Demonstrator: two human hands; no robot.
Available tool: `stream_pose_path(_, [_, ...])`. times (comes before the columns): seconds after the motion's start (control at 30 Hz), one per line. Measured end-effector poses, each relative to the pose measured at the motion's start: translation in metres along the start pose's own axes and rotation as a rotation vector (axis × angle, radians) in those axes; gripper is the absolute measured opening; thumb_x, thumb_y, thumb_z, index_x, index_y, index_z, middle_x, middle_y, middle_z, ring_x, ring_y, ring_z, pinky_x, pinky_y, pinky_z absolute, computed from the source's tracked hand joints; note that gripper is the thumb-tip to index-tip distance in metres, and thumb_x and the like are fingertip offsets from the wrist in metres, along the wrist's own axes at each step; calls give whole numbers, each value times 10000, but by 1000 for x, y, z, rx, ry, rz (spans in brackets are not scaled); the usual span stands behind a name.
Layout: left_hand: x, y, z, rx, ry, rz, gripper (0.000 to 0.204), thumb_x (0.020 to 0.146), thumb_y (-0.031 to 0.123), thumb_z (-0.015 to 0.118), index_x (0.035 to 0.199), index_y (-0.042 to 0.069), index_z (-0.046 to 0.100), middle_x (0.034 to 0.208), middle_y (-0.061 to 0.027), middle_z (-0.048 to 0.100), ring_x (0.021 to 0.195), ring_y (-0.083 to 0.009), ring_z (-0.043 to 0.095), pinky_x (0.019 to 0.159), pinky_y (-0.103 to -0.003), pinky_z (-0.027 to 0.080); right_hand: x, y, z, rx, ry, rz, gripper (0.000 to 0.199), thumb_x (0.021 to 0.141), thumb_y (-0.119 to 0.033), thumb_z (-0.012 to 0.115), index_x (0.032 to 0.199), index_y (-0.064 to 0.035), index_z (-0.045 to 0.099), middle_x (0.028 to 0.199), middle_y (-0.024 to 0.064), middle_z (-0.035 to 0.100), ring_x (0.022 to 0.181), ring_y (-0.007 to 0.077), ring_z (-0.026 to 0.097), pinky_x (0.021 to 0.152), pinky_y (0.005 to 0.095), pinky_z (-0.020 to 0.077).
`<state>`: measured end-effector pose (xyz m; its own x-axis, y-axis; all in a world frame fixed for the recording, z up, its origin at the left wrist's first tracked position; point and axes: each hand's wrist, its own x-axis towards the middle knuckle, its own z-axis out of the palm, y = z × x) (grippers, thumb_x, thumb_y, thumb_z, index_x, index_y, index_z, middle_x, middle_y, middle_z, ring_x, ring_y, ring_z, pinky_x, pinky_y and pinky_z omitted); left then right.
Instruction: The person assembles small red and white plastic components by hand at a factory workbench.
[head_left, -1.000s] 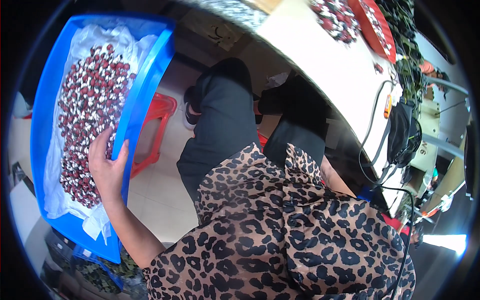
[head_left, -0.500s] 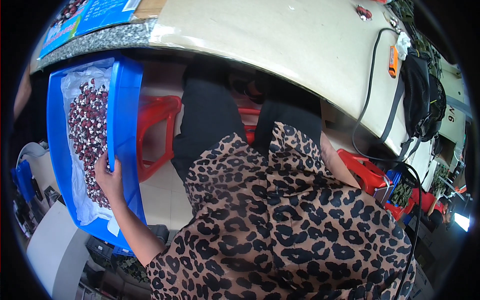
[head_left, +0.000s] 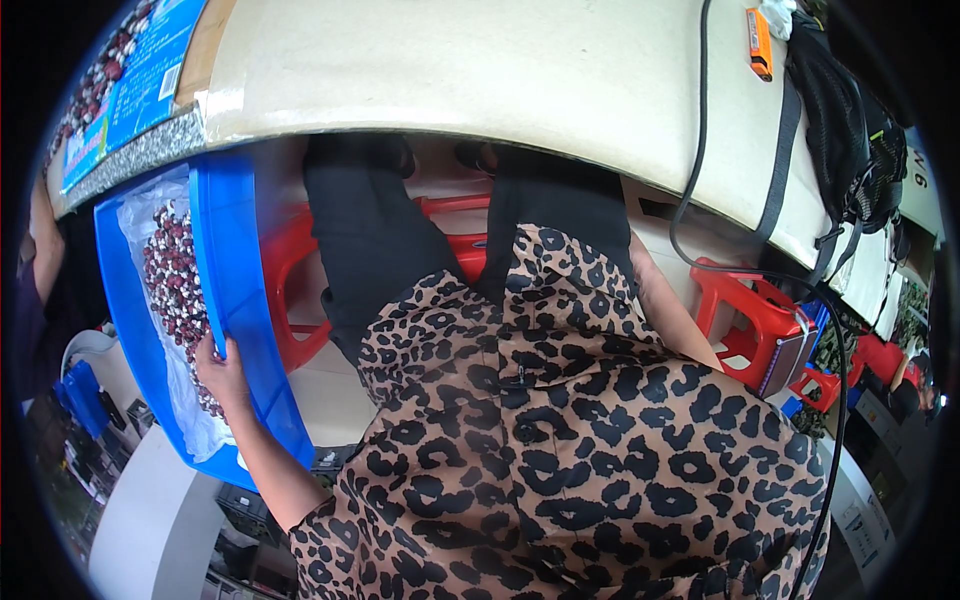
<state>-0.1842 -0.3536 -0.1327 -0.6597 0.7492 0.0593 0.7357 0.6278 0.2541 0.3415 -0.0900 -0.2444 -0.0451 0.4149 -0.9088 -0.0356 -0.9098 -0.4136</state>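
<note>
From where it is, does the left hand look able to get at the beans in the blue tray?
Probably yes: the left hand already grips the blue tray rim, beans lie open right beside it, nothing covering them.

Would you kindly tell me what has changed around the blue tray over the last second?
The view has swung toward the pale tabletop, so the blue tray now sits lower left, partly under the table's edge. The left hand has slid from the tray's inner wall to a grip over its rim. Unchanged: the red-and-white beads on their clear plastic liner, and the right hand out of view.
</note>
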Motion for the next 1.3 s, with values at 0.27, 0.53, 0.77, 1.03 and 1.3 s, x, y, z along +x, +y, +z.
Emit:
stream_pose_path(0.27, [-1, -1, -2, 53, 23, 23, 270, 690, 113, 585, 929, -11, 574, 791, -131, 553, 695, -259, 524, 610, -330, 407, -5, 6, 1, -154, -43, -34, 296, 816, -118, 509, 1049, 65, 502, 921, 109, 582, 725, 135, 571, 605, 247, 485])
stream_pose_path(0.53, [-2, 9, -5, 119, 37, 29, 269, 651, 104, 608, 897, 1, 576, 795, -133, 554, 719, -265, 529, 643, -334, 417, 21, -8, -18, -318, 58, -284, 254, 825, -157, 521, 991, 34, 540, 874, 111, 608, 710, 175, 584, 645, 300, 479])
stream_pose_path(0.77, [-5, 39, -11, 98, 95, 73, 259, 612, 96, 611, 865, 43, 589, 796, -103, 563, 728, -270, 524, 660, -351, 428, -33, -57, 59, -1533, 238, -971, 333, 870, -238, 375, 1061, 10, 489, 920, 232, 531, 889, 353, 488, 804, 380, 393])
stream_pose_path(1.03, [-4, 86, -31, 44, 90, 58, 293, 559, 129, 612, 843, 60, 591, 818, -93, 569, 767, -269, 537, 693, -348, 433, -38, -93, 185, -1638, -244, -1007, 273, 835, -161, 406, 1054, -27, 499, 917, 206, 536, 813, 293, 537, 764, 371, 424])
stream_pose_path(1.3, [-4, 70, -32, 60, 87, 71, 245, 614, 171, 577, 833, 61, 594, 808, -92, 582, 761, -266, 551, 697, -361, 430, 86, 33, 362, -1764, -426, -649, 247, 726, -140, 486, 944, -70, 578, 932, 160, 583, 860, 303, 565, 747, 386, 448])
